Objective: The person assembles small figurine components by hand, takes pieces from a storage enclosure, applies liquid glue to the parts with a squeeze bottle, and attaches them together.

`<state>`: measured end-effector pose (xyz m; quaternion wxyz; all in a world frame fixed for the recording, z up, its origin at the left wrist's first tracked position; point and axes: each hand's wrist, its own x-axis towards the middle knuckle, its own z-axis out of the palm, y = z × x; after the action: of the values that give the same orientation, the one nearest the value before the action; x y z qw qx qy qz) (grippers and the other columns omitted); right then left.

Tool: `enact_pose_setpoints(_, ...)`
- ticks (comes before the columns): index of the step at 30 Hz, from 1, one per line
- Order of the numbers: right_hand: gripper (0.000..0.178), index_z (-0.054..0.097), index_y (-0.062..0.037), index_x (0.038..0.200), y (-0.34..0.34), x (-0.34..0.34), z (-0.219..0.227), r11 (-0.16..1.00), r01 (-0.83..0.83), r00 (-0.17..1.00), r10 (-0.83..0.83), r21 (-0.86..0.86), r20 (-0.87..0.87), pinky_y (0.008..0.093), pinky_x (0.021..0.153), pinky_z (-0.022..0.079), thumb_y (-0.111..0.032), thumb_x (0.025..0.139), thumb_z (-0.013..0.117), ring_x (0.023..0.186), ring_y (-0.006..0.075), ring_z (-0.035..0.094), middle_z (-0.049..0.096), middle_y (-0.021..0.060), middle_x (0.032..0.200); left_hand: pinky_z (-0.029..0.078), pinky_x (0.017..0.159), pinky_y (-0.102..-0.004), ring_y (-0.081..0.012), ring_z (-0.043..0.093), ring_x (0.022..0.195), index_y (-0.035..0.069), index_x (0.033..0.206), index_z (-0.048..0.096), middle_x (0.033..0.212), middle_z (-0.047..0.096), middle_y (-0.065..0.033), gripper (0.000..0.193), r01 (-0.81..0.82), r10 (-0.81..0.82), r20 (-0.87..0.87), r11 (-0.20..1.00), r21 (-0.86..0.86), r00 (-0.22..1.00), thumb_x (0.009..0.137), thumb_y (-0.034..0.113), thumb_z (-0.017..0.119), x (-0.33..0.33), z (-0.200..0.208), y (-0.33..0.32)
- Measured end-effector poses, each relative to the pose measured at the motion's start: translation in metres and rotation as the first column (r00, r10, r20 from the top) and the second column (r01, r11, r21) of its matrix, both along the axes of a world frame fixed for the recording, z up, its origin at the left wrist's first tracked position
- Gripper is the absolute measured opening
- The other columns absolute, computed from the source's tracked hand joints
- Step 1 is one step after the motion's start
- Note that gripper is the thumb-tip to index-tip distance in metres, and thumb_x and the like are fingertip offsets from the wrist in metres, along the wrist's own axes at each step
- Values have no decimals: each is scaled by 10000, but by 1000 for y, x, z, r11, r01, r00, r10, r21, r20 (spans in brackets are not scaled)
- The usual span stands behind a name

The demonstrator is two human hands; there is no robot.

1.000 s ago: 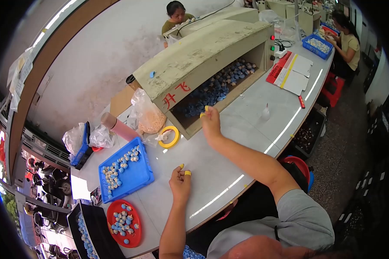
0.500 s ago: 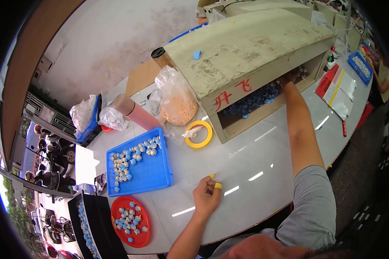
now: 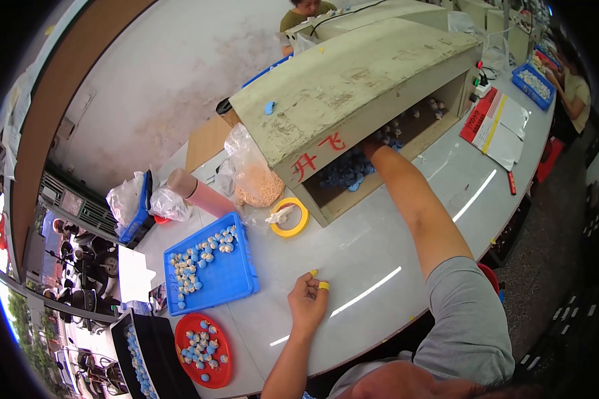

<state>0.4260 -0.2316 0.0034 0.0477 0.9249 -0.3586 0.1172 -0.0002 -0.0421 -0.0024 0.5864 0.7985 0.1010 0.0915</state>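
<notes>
My right hand (image 3: 373,147) reaches into the open front of a pale green box-like cabinet (image 3: 353,80), at a heap of dark blue pieces (image 3: 348,171). Its fingers are hidden in the shadow there, so any hold is out of sight. Several whitish pieces (image 3: 435,106) lie farther right inside. My left hand (image 3: 308,302) rests on the glossy table (image 3: 359,266) with fingers curled in and yellow covers on two fingertips; nothing shows in it. To its left are a blue tray (image 3: 229,282) and a round red tray (image 3: 188,326), both holding small blue-and-white pieces.
A yellow tape roll (image 3: 304,219), a bag of orange bits (image 3: 256,186) and a pink bottle (image 3: 206,196) stand left of the cabinet. A black bin (image 3: 163,339) is at the lower left. Red-and-white packaging (image 3: 482,120) lies at right. Two people (image 3: 576,96) sit nearby.
My right hand has moved left inside the cabinet, to the blue heap. My left hand keeps its curled pose on the table. The view has shifted a little.
</notes>
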Motion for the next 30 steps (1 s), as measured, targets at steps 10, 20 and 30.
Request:
enact_pose_setpoints(10, 896, 188, -165, 1531, -115, 66, -12, 980, 158, 987, -161, -122, -15, 661, 1086, 63, -702, 842, 389, 1433, 466, 43, 130, 197, 1575, 441, 612, -163, -33, 545, 701, -74, 1147, 545, 863, 615, -33, 308, -76, 76, -8, 991, -110, 997, 854, -16, 620, -2, 3, 2)
enact_pose_setpoints(20, 886, 178, -192, 1533, -104, 128, -39, 950, 209, 967, -236, 231, 97, 648, 1097, 85, -699, 842, 402, 1425, 478, 76, 131, 177, 1580, 476, 665, -198, -72, 584, 738, -69, 1152, 536, 889, 637, -58, 313, -78, 76, -18, 983, -166, 997, 853, -19, 615, -5, 10, 2)
enact_pose_setpoints(30, 877, 193, -192, 1528, -117, 164, -111, 952, 33, 997, -52, 303, 55, 645, 1098, 89, -695, 842, 407, 1427, 469, 79, 133, 169, 1580, 495, 736, -235, -106, 615, 810, -51, 1171, 538, 924, 655, -95, 320, 0, 4, 21, 985, -174, 1000, 858, -19, 601, -14, 5, 8)
